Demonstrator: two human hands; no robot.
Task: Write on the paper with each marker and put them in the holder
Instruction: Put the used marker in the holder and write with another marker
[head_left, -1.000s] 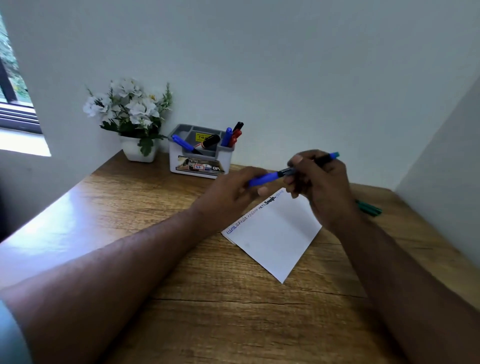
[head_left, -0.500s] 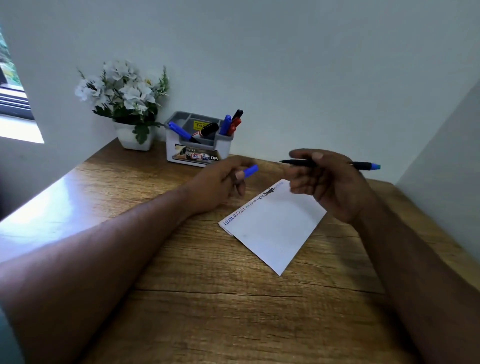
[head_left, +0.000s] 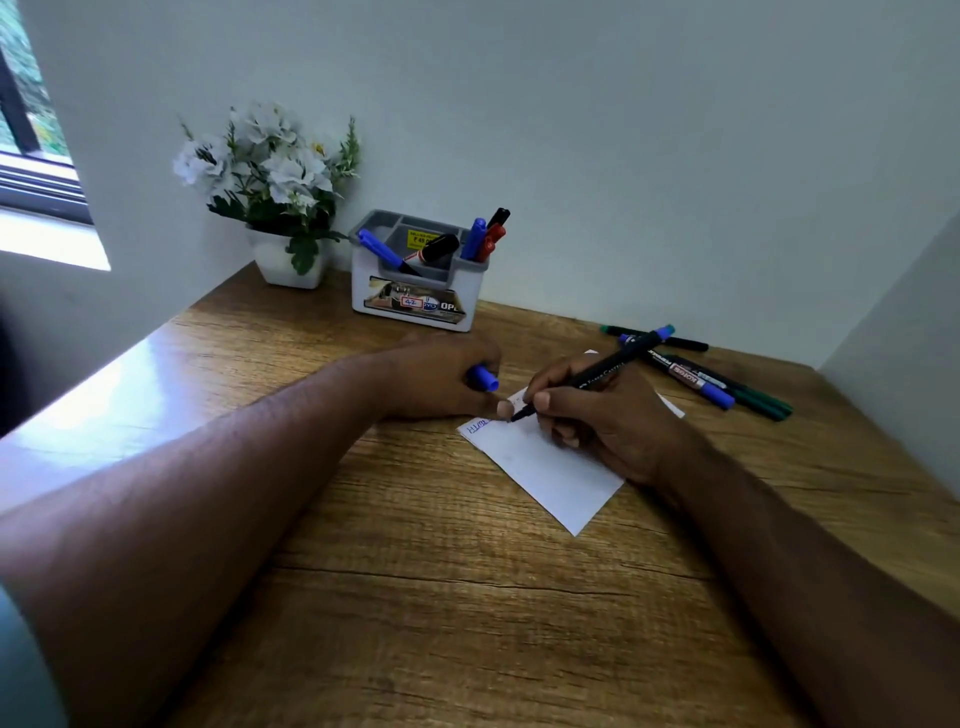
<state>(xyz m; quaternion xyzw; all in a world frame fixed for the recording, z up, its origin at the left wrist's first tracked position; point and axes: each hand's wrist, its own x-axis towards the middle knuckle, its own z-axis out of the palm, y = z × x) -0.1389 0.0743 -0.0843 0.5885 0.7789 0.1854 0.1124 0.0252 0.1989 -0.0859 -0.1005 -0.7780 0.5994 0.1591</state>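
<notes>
Wooden desk (head_left: 415, 597): one paper (head_left: 550, 467); right hand (head_left: 597, 415) grips one marker (head_left: 587, 382); left hand (head_left: 441, 379) holds one blue cap (head_left: 484, 378); holder (head_left: 415, 291) contains five markers.

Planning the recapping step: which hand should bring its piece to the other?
Left. It holds only the small blue cap, close beside the marker, whose tip the right hand has on the paper.

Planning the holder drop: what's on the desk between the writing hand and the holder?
Head view: only the left hand gripping the blue cap; otherwise bare desk.
</notes>
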